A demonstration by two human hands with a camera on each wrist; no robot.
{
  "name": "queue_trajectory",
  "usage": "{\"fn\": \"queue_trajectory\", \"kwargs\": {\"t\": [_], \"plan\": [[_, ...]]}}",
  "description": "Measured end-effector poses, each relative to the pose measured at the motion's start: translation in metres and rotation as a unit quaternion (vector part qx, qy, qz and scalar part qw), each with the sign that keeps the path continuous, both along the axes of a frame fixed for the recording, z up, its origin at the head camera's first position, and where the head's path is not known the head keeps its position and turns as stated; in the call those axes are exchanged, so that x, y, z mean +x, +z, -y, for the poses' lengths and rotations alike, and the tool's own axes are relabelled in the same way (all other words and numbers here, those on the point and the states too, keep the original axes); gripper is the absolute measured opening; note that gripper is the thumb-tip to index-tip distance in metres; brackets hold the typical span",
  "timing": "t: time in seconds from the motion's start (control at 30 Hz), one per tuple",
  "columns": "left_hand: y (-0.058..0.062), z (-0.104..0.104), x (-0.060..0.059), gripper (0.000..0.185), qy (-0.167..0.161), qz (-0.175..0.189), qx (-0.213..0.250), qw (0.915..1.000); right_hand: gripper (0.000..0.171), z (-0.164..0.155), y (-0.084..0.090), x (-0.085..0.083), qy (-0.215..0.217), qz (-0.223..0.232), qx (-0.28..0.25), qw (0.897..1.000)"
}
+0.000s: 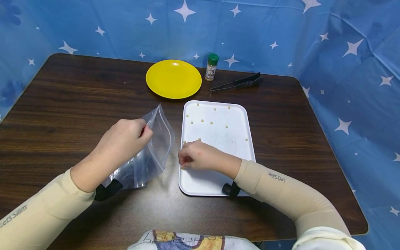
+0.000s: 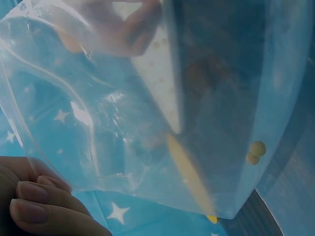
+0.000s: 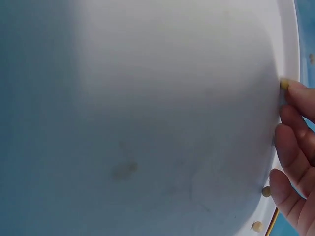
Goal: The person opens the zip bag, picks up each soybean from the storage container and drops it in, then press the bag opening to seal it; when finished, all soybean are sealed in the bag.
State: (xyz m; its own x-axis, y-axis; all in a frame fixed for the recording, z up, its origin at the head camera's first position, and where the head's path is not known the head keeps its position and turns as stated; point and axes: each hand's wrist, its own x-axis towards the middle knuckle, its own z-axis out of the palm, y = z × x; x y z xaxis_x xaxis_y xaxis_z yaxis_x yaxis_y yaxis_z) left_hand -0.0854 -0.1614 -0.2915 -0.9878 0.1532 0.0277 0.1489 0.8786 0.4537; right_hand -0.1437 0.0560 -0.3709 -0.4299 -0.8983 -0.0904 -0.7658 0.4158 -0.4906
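So closest up, the left hand has the rim of a clear zip bag pinched in its grip, fingers curled round the plastic edge, holding the mouth up off the worktop. Through the plastic in the left wrist view you can see two little yellowish beads sitting together inside the bag.

The right hand rests just beside the bag, on the near left part of a white tray. Its fingers are curled in and the fingertips press one bead against the tray's rim, so that grip looks pinched on a bead. Two more beads lie right by the fingers along the rim.

More of those beads are scattered over the far half of the tray, well apart from each other.

Behind the tray: a yellow plate, a small shaker jar with a green cap just right of it, and black tongs lying flat. Blue starry cloth all round the back.
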Motion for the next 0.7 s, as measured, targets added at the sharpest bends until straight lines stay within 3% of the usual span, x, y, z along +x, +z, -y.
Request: {"fn": "queue_trajectory", "kwargs": {"t": [0.7], "plan": [[-0.0008, -0.0019, 0.0005, 0.024, -0.003, -0.004, -0.001, 1.0000, 0.012, 0.0016, 0.0026, 0.0047, 0.003, -0.018, 0.025, 1.000]]}}
